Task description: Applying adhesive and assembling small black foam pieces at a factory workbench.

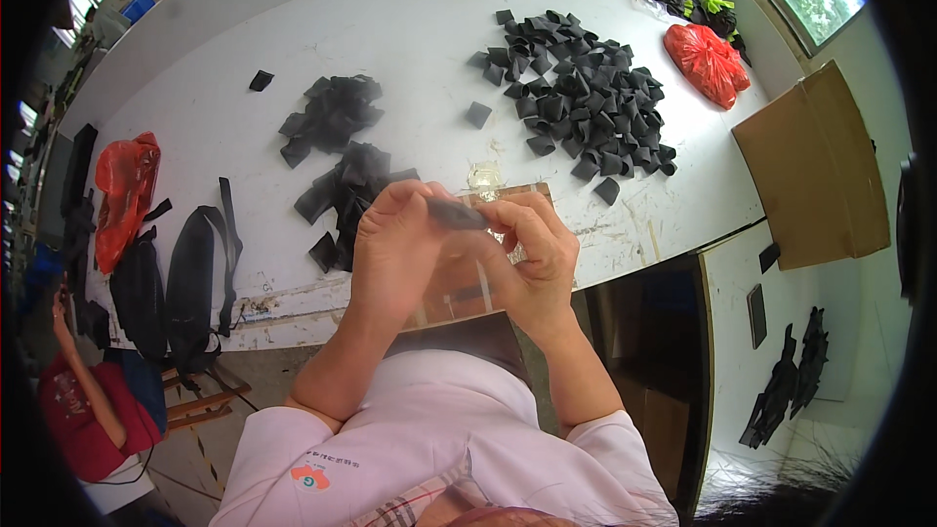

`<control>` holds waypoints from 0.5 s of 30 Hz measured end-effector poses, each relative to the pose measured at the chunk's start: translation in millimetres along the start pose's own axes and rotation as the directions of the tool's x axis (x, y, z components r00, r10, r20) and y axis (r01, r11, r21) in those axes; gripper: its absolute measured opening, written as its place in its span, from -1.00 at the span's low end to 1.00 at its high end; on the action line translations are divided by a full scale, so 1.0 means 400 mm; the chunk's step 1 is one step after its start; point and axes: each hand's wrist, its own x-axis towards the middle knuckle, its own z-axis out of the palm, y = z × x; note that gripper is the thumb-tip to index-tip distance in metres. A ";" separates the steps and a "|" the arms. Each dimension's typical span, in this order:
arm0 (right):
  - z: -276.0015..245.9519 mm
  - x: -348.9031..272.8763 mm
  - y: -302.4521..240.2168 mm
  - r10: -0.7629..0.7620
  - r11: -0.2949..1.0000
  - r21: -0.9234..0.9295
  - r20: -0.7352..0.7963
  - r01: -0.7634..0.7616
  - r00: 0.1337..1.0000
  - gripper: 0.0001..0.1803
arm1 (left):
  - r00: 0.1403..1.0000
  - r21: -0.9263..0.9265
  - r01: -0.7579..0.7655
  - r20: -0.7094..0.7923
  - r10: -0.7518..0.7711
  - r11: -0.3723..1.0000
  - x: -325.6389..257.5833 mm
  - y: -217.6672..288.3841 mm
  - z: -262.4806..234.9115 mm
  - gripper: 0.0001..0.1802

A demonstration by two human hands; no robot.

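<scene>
Between my two hands is a small dark fabric piece (457, 214), held up over the near edge of the white table (429, 34). My left hand (392, 239) pinches its left end between thumb and fingers. At the other end, the thumb and bent fingers of my right hand (535, 249) grip it too. A brown board (459, 304) with strips of tape lies beneath my hands, partly hidden by them. Beyond my left hand are loose heaps of black fabric pieces (344, 109). A larger pile of small folded black pieces (586, 88) spreads out at the far right.
Red plastic bags lie at the left (127, 190) and far right (705, 63). Black strapped items (200, 273) hang over the left edge. A cardboard box (818, 171) stands at the right. Another person in red (90, 410) sits at lower left.
</scene>
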 end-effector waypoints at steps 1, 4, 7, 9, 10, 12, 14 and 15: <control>0.000 0.000 0.002 -0.006 1.000 -0.017 0.001 0.006 1.000 -0.78 | 1.000 -0.025 0.000 -0.023 0.000 1.000 -0.001 0.001 -0.003 -0.88; -0.007 -0.001 0.006 -0.050 0.996 -0.070 0.011 0.051 0.999 -0.80 | 1.000 0.033 -0.013 0.015 0.012 0.999 -0.003 0.004 -0.008 -0.88; -0.013 -0.006 0.023 -0.157 0.972 -0.170 0.052 0.164 0.986 -0.79 | 0.999 0.127 -0.016 0.034 0.012 0.992 -0.008 0.002 -0.015 -0.89; -0.010 -0.015 0.036 -0.222 0.943 -0.234 0.089 0.237 0.971 -0.78 | 1.000 0.134 -0.007 0.025 0.003 0.991 -0.015 -0.004 -0.020 -0.90; -0.006 -0.022 0.039 -0.252 0.936 -0.238 0.064 0.260 0.966 -0.77 | 1.000 0.143 0.001 0.018 -0.004 0.990 -0.020 -0.006 -0.021 -0.90; 0.001 -0.028 0.045 -0.285 0.927 -0.242 0.040 0.287 0.958 -0.76 | 1.000 0.240 -0.009 -0.006 0.011 0.971 -0.018 -0.001 -0.016 -0.89; 0.004 -0.034 0.049 -0.326 0.900 -0.303 0.010 0.313 0.945 -0.76 | 0.999 0.333 -0.017 -0.032 0.029 0.943 -0.015 0.014 0.001 -0.89; 0.001 -0.035 0.050 -0.322 0.901 -0.304 0.015 0.311 0.947 -0.76 | 1.000 0.525 -0.019 0.013 0.014 0.851 -0.007 0.028 0.019 -0.87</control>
